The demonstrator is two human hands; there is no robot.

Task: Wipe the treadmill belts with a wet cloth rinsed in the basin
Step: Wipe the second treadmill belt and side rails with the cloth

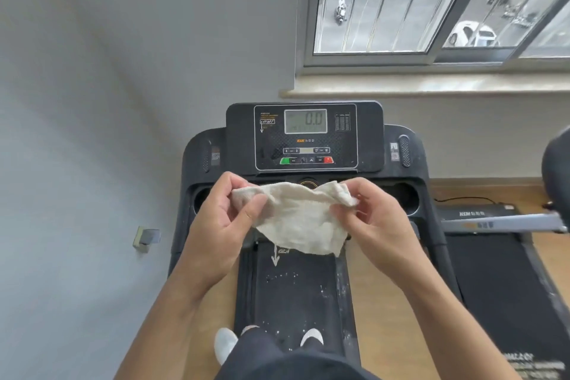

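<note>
An off-white cloth (300, 219) hangs spread between my two hands, just below the treadmill console (305, 136). My left hand (222, 222) pinches its left top corner and my right hand (373, 219) pinches its right top corner. The black treadmill belt (296, 290) runs beneath the cloth and carries white specks and dust. My feet in white shoes stand at the belt's near end. No basin is in view.
A second treadmill belt (499, 281) lies to the right, with a grey bar (499, 222) across its front. Grey wall (92, 133) stands close on the left with a small metal fixture (146, 237). A window (431, 0) and sill are ahead.
</note>
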